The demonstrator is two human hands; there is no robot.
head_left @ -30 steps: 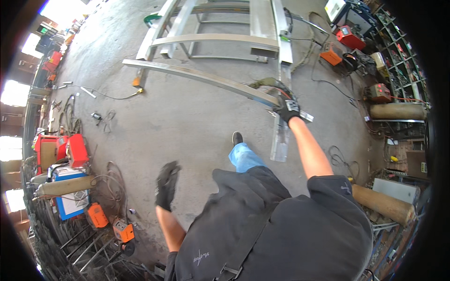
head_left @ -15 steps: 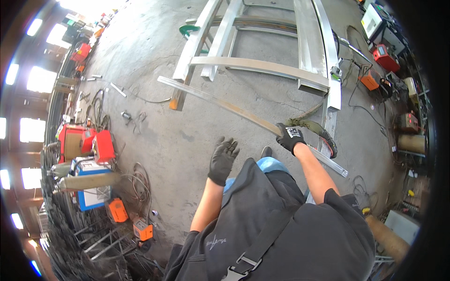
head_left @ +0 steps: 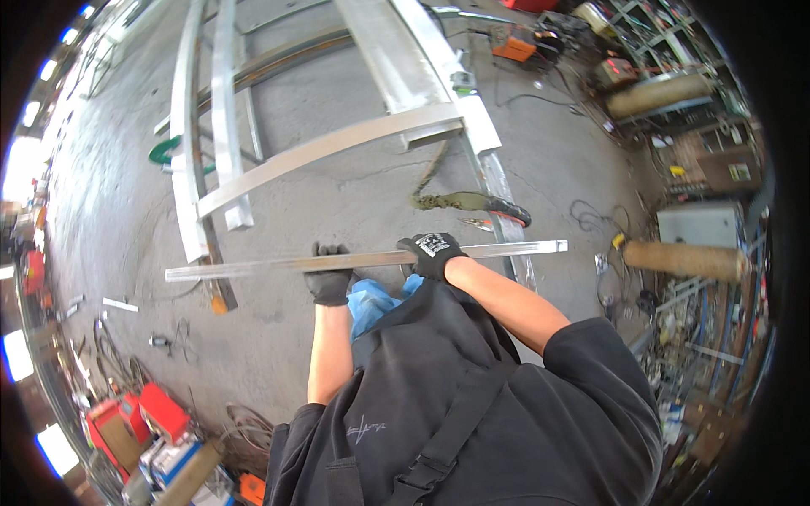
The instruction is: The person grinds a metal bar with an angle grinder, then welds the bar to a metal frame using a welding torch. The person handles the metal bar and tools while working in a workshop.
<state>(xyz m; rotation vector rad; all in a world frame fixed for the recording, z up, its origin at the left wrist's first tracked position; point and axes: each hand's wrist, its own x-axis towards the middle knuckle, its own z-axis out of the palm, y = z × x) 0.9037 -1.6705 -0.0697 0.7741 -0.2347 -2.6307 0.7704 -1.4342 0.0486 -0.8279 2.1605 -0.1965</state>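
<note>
A long, straight square metal tube (head_left: 375, 261) lies crosswise in front of my body, nearly level. My right hand (head_left: 434, 255), in a dark glove with pale print on its back, is closed around it right of the middle. Left of that, my gloved left hand (head_left: 328, 275) grips the tube from below, its fingertips showing above the far edge. The tube's left end reaches over the near end of the frame's left leg. Beyond my hands, a curved-looking flat metal crossbar (head_left: 329, 150) spans the large metal frame (head_left: 191, 160).
A green clamp (head_left: 164, 152) sits on the frame's left side. A welding torch or similar tool with a green sleeve (head_left: 460, 201) rests by the right rail. Red machines (head_left: 164, 411) stand at lower left, an orange machine (head_left: 513, 42) at upper right. Cables and gas cylinders (head_left: 683, 260) are at right.
My left hand has gone from free and spread to closed on the tube. The tube has swung from slanting to nearly level. My view has turned rightward.
</note>
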